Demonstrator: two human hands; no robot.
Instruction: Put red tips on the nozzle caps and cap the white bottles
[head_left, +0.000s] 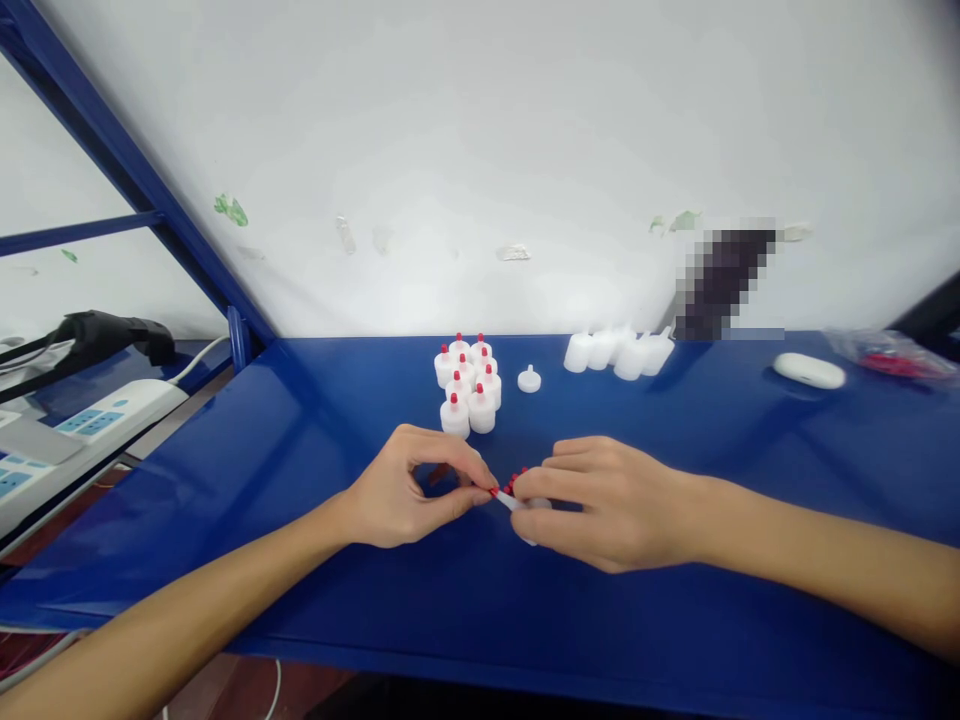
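White nozzle [508, 500] is in front of the red-capped bottles [482, 410], slightly to their right, tilted, narrow end toward the left hand. Right hand [600, 500]: grip closed around the nozzle, fingers bent; wider base mostly hidden by the fingers. Left hand [420, 490]: narrow grip, thumb and index finger pinching a small red cap [493, 491] at the nozzle tip; cannot tell how far on it sits. Left hand is just in front of the red-capped bottles, right hand in front and to their right.

Loose red caps [516, 481] lie in front of the red-capped bottles, right side, partly behind right-hand fingers. Single white lid [529, 380] upright just right of the bottles, spout up. White pieces [630, 355] bunched farther right; then, well right of the bottles, white oval case [810, 371] and clear bag [892, 362] with red contents. All on blue bench [450, 600]. Power strip [97, 425] well left of the bottles. Pale wall [450, 120] behind them.
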